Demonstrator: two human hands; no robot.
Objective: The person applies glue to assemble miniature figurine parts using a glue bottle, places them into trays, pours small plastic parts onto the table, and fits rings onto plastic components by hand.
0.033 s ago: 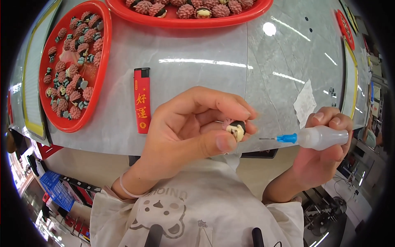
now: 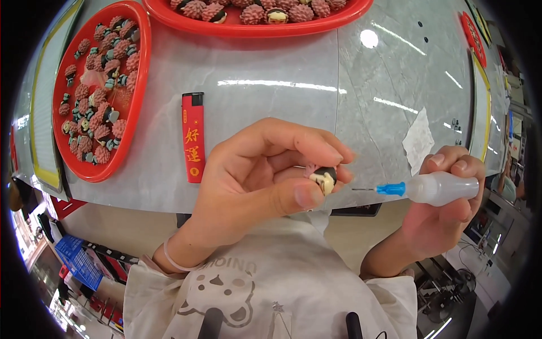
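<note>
My left hand (image 2: 265, 169) pinches a tiny figurine (image 2: 325, 179) with a black top and a pale face between thumb and fingertips, over the table's near edge. My right hand (image 2: 446, 209) grips a small translucent squeeze bottle (image 2: 443, 188) with a blue hub and a thin metal needle (image 2: 364, 189). The needle points left at the figurine, its tip a short gap away from it.
A red lighter (image 2: 193, 137) lies on the grey marble table (image 2: 316, 85). An oval red tray (image 2: 132, 121) at the left holds several small pink and black pieces. Another red tray (image 2: 254, 28) with similar pieces sits at the far edge. A scrap of paper (image 2: 419, 138) lies at the right.
</note>
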